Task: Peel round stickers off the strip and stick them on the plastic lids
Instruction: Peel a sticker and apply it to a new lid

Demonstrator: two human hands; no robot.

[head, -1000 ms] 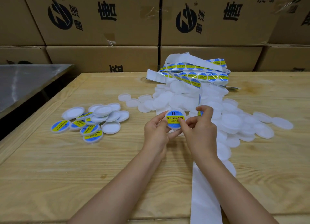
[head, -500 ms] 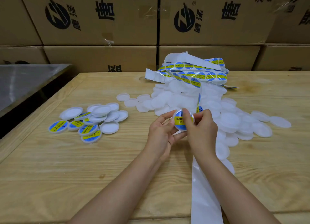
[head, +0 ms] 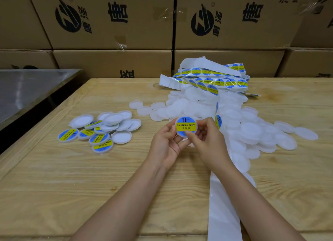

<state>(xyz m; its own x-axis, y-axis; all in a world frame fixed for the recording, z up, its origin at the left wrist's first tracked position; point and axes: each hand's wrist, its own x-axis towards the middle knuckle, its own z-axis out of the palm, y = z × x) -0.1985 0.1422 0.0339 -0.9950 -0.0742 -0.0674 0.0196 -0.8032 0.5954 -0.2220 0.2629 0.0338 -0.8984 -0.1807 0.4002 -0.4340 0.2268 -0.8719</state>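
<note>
A white plastic lid (head: 185,126) with a blue and yellow round sticker on it is held above the table's middle. My left hand (head: 166,145) grips it from below and the left. My right hand (head: 207,141) pinches its right and lower edge, thumb on the sticker. The sticker strip (head: 212,80) lies bunched at the back, and one run of it hangs down behind my right hand with a sticker (head: 218,121) showing. A big heap of bare white lids (head: 252,130) spreads to the right.
A small pile of labelled and upturned lids (head: 100,130) lies on the left of the wooden table (head: 54,186). Empty white backing strip (head: 223,213) trails off the front edge. Cardboard boxes (head: 115,20) wall the back; a metal surface (head: 27,89) stands at the left.
The lid was turned edge-on half a second ago and now faces me again, held a little higher. My right thumb has moved onto the sticker's lower edge.
</note>
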